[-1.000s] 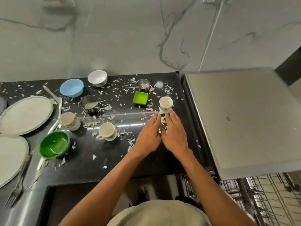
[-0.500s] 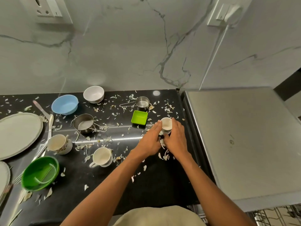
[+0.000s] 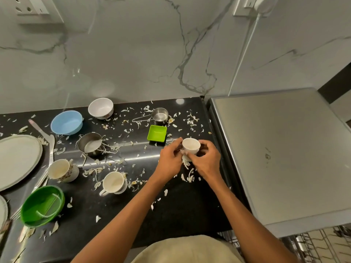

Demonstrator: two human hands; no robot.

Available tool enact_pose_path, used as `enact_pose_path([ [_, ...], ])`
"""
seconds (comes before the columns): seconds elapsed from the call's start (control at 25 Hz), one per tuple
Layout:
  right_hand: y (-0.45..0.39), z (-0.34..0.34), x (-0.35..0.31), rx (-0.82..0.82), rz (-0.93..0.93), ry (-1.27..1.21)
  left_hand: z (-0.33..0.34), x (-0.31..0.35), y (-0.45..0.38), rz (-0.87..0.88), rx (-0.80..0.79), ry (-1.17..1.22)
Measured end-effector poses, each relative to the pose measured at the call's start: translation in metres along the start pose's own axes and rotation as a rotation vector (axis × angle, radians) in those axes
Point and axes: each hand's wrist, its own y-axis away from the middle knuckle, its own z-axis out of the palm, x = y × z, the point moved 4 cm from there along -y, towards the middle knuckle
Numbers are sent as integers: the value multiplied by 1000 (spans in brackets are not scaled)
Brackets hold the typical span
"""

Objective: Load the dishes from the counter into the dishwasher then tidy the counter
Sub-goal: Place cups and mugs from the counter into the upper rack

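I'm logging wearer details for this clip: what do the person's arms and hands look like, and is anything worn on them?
Both forearms are bare up to the frame edge: no sleeves in view. The left hand and right hand show no gloves, rings, watch or bracelets. A beige garment shows at the bottom edge, below the arms.

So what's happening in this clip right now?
A person has both hands around a small white cup on the black counter, left hand and right hand gripping its sides. Bowls, two other cups, steel measuring cups, plates and scattered peel scraps are on the counter. The dishwasher rack shows at lower right.
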Motion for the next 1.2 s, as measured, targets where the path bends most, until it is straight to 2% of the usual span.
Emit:
enact_pose_path([
  [0.24,54,-33,-5,204,120,-230,18,-2,29,-198,65,335],
  [0.52,127,-71,20,229,-15,-48,58,16,87,-427,-21,589],
  [0.64,161,-95,34,268,-29,85,83,26,110,-524,-64,583],
  [0.84,214,-140,50,518,-177,277,138,40,147,-608,-202,487],
  [0.96,240,-168,68,621,-167,363,176,47,171,-597,-289,427],
  [1.2,277,-224,107,585,-90,465,250,56,216,-613,-291,320],
])
